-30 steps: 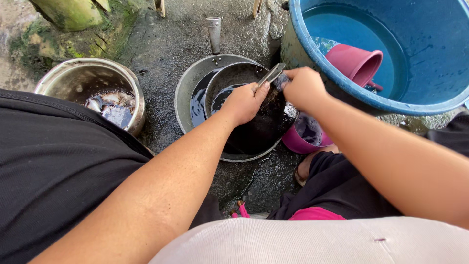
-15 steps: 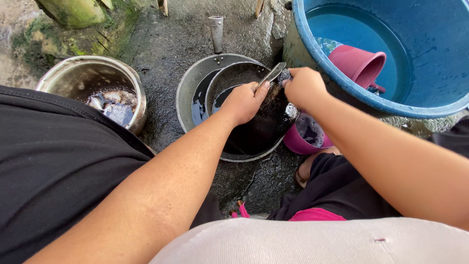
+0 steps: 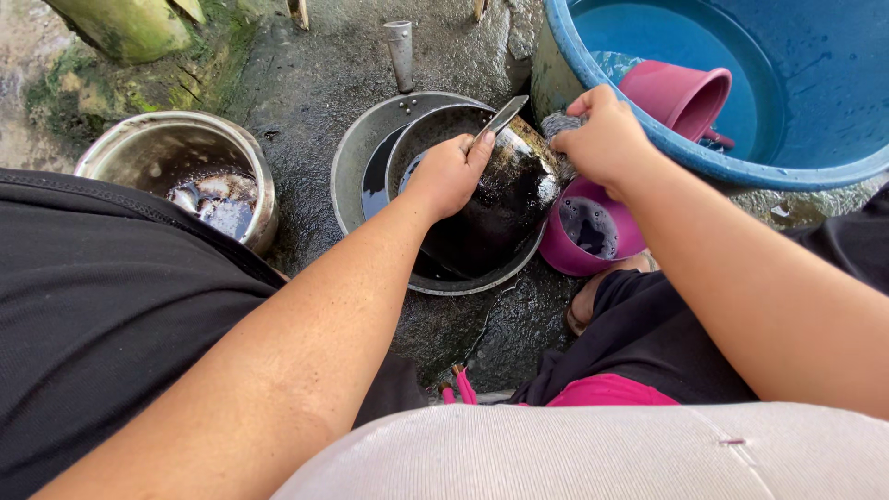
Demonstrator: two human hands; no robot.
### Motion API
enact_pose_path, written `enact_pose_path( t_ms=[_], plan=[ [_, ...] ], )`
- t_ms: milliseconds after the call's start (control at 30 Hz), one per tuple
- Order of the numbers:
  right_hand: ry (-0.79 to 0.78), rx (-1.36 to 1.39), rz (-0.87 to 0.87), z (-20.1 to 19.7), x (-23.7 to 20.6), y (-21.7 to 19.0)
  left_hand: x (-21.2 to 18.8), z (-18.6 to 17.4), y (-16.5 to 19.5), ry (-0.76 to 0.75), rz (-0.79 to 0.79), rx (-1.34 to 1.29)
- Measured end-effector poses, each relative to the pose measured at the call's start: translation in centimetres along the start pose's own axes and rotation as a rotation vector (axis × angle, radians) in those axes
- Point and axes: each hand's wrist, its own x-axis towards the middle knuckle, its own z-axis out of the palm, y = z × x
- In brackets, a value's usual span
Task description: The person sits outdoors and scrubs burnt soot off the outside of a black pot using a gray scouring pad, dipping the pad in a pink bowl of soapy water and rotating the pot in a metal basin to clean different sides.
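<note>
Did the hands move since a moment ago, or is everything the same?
Only a little. The right hand, holding a grey scrubber, has slid slightly up and right along the blackened pot. The left hand keeps its grip on the pot's rim, by the handle. The grey basin, steel pot, blue tub and both pink cups stayed put.

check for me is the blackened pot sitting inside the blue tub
No, the blackened pot lies in a grey metal basin on the ground beside the blue tub.
</note>
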Motion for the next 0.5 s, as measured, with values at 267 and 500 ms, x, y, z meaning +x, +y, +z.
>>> enact_pose_path(
  t_ms=[267, 500],
  plan=[
    [-0.300, -0.074, -0.180, 1.7, -1.3, 0.1, -0.4, -0.6, 0.8, -0.028, -0.065, 0.027],
    [-0.098, -0.430, -0.755, 3.4, -2.5, 1.8, -0.5, -0.5, 0.8, -0.021, -0.056, 0.048]
  ],
)
